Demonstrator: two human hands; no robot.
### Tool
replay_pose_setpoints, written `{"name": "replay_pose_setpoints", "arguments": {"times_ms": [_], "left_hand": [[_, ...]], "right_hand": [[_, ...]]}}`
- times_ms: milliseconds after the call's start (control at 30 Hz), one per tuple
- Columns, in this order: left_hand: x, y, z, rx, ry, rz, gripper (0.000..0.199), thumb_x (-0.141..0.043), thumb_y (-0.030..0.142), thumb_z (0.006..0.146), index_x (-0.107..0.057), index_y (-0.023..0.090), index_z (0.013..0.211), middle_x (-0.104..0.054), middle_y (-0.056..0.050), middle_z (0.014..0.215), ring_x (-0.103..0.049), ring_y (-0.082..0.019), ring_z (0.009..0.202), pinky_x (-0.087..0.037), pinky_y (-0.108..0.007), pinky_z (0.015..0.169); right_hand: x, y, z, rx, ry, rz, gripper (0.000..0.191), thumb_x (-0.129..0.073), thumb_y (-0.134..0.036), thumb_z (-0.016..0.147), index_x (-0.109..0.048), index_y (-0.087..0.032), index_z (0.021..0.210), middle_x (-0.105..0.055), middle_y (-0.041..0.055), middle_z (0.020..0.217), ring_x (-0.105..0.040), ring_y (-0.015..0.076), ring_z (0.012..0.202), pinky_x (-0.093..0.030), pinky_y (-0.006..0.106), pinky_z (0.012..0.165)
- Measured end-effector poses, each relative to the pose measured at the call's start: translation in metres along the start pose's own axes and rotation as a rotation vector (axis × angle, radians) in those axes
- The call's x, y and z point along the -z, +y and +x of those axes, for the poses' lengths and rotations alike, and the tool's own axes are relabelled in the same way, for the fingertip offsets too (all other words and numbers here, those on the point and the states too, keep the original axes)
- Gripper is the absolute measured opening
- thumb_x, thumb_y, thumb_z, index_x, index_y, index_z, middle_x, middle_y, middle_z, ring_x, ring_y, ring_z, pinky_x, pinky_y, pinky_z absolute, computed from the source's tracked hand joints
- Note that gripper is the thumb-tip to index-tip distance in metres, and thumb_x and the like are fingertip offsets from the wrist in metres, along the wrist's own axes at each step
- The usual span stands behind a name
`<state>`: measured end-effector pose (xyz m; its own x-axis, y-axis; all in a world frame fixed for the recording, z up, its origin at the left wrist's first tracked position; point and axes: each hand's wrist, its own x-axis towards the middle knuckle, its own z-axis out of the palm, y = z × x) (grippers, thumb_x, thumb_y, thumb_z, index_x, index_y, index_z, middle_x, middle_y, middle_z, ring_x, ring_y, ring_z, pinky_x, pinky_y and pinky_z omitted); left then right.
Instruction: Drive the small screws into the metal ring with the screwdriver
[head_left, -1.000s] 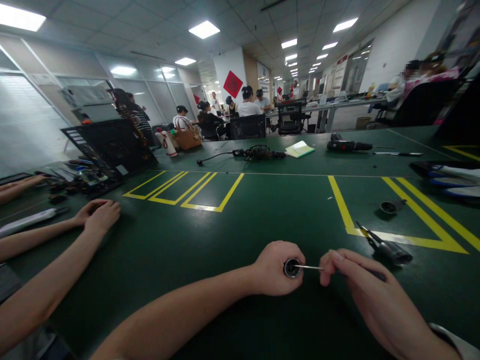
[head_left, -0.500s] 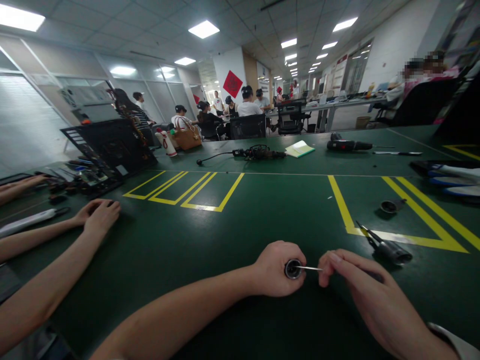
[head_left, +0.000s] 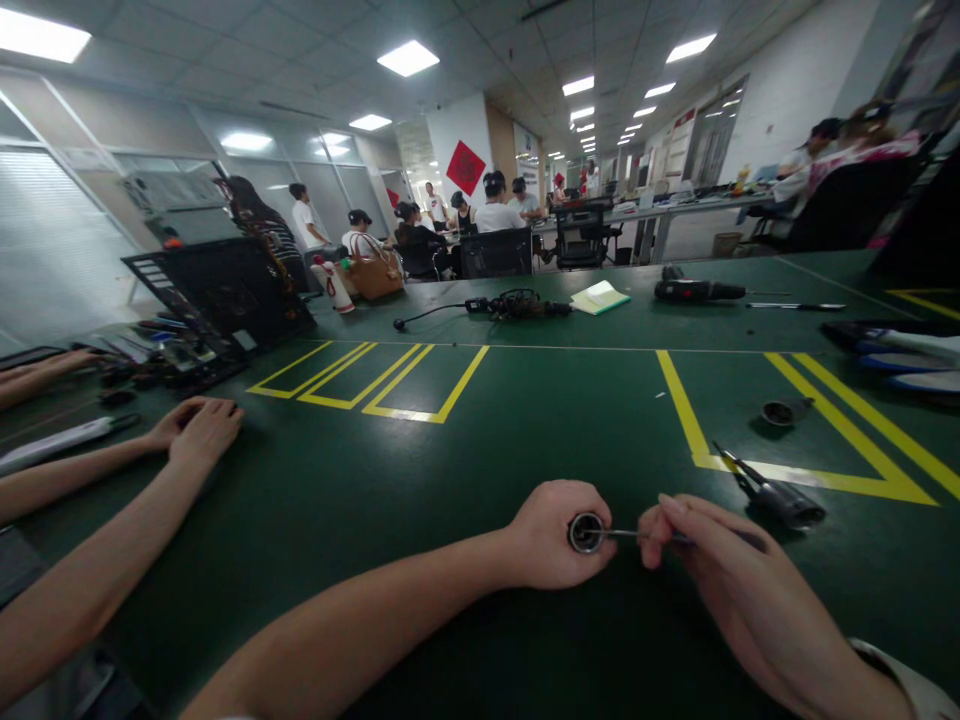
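My left hand (head_left: 559, 535) is wrapped round a dark cylindrical part (head_left: 586, 533), whose round open end with a metal rim faces me. Between the fingers of my right hand (head_left: 709, 550) is a thin metal tool (head_left: 622, 534), its shaft reaching left to the mouth of the part. Whether the tip touches the inside is too small to tell. Beyond my right hand, a dark cylindrical piece with wires (head_left: 791, 503) lies by the yellow tape, and a small round dark cup-shaped piece (head_left: 781, 412) rests inside the taped outline.
On the green table (head_left: 480, 450) are a cable bundle (head_left: 521, 305), a notepad (head_left: 600, 298), a power tool (head_left: 697, 290) and a pen (head_left: 795, 306). Another person's hands (head_left: 202, 430) rest at the left, near a black rack (head_left: 232, 300).
My right hand has shifted slightly, and more of the tool shows within its grip. My left hand stays almost still. In the background, a standing person has moved right.
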<state>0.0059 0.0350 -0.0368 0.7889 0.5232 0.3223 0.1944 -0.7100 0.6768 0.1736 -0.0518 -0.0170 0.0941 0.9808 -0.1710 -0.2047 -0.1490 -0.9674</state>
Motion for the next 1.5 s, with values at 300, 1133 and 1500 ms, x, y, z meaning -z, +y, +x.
{"name": "replay_pose_setpoints", "arguments": {"times_ms": [300,1133,1500], "left_hand": [[0.002,0.005,0.0,0.081,0.044,-0.05,0.017,-0.065,0.027,0.072,-0.053,0.016,0.072,-0.054,0.001,0.069,-0.05,-0.01,0.062,-0.04,-0.022,0.057],[0.005,0.029,0.004,-0.113,-0.326,0.686,0.021,-0.044,0.029,0.09,-0.058,0.016,0.083,-0.057,-0.002,0.077,-0.05,-0.015,0.067,-0.033,-0.029,0.061],[0.001,0.04,0.004,-0.436,-0.353,0.986,0.014,-0.05,0.025,0.086,-0.058,0.014,0.082,-0.057,-0.005,0.075,-0.049,-0.018,0.064,-0.03,-0.032,0.058]], "right_hand": [[0.007,0.01,-0.002,0.157,0.037,-0.083,0.034,-0.059,-0.051,0.08,-0.067,-0.024,0.062,-0.06,0.0016,0.066,-0.053,0.0227,0.077,-0.039,0.035,0.074],[0.009,-0.002,0.025,-0.232,0.304,0.803,0.045,-0.049,-0.017,0.087,-0.045,-0.017,0.042,-0.038,-0.0045,0.033,-0.038,0.0088,0.039,-0.044,0.024,0.047],[0.014,0.006,0.024,-0.186,0.23,0.754,0.037,-0.059,-0.021,0.08,-0.046,-0.02,0.046,-0.038,-0.0058,0.037,-0.043,0.0106,0.043,-0.047,0.026,0.05]]}}
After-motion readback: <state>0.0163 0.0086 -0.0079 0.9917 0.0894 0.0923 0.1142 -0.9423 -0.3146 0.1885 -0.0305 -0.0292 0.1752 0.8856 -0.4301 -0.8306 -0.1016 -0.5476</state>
